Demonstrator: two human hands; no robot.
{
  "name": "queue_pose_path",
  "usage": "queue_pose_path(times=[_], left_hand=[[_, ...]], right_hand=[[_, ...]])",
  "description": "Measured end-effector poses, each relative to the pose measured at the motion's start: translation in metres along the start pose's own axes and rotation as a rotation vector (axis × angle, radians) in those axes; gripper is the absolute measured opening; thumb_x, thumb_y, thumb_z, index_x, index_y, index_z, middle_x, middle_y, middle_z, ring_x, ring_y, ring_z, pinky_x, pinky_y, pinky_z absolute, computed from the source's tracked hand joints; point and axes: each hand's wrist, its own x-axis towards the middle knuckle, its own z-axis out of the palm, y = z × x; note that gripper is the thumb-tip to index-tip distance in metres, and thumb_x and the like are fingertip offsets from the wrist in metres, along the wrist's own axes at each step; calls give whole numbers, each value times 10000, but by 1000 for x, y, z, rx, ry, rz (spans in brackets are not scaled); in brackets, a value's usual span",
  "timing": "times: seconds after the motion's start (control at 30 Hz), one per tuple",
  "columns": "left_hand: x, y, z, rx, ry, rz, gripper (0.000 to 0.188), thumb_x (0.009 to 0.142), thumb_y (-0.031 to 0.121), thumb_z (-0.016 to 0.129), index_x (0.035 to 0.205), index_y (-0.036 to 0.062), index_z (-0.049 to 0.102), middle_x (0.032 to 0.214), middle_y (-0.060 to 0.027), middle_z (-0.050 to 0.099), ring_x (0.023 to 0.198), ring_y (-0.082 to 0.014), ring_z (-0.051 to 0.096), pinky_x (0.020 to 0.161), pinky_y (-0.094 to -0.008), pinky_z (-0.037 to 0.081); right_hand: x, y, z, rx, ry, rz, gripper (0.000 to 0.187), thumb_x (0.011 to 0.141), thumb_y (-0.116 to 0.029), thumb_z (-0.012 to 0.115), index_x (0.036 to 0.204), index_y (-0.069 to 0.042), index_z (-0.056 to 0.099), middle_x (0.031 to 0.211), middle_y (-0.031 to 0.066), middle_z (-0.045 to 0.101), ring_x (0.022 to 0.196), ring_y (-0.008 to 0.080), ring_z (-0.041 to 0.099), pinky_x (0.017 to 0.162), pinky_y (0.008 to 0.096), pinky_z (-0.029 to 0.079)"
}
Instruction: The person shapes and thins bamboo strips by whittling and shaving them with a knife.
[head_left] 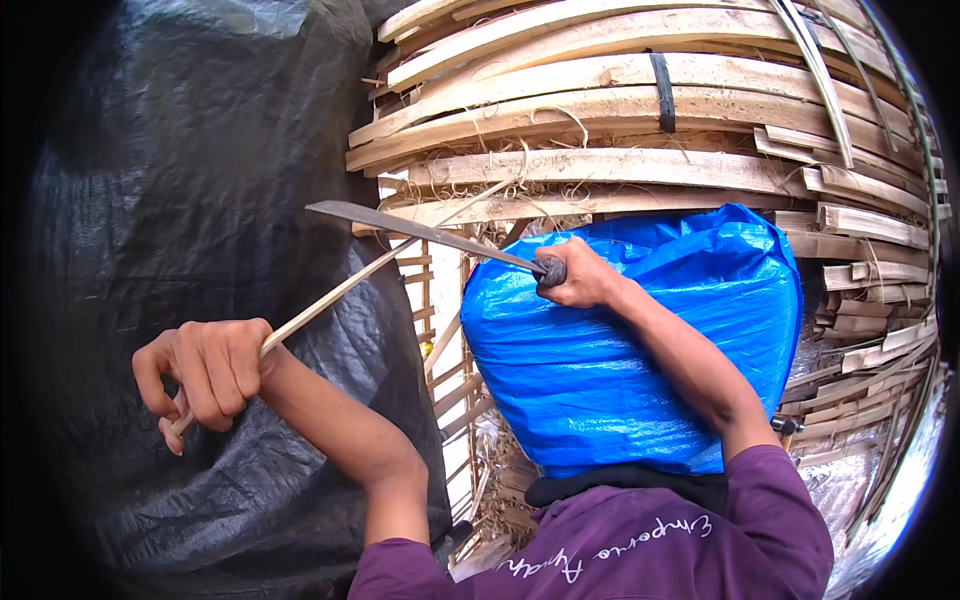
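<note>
Stick (325, 305), judged light, springy and best held near its lower end, crosses the knife (460, 243) from the left hand (212, 368), fingers curled round it; right hand (584, 275), fingers closed, grips the handle (551, 271).

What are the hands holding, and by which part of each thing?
The left hand holds a thin pale strip near one end; the right hand grips a long knife by its handle.
</note>
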Motion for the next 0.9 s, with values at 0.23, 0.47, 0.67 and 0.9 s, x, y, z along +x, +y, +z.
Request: queue_pose_path(times=[0.23, 0.47, 0.67, 0.9], left_hand=[[-6, 0, 2, -48, -96, -10, 258, 815, 89, 681, 891, 59, 437, 429, -41, 452, 315, -43, 340, 348, -209, 127], [9, -12, -2, -81, -180, -88, 283, 808, 93, 701, 911, 50, 440, 438, -37, 447, 326, -50, 354, 346, -210, 140], [6, -5, 0, -91, -186, -75, 288, 803, 84, 706, 909, 53, 440, 431, -13, 417, 327, -44, 349, 348, -208, 138], [16, -15, -1, -77, -178, -58, 295, 801, 99, 706, 911, 54, 436, 423, -7, 409, 320, -43, 338, 347, -209, 133]], right_hand=[[-7, 36, -2, 95, 87, 346, 181, 711, -155, 689, 704, -8, 584, 596, 74, 557, 587, 135, 512, 581, 362, 444], [-14, 30, -2, 109, 125, 92, 168, 706, -157, 684, 726, -20, 590, 608, 114, 593, 555, 192, 534, 569, 369, 445], [-7, 21, 4, 106, -37, -18, 160, 686, -146, 684, 726, -23, 590, 616, 143, 591, 547, 221, 534, 558, 385, 441], [-2, 56, -1, 95, 135, 463, 199, 733, -169, 669, 718, 19, 604, 619, 108, 606, 603, 149, 558, 603, 371, 473]])
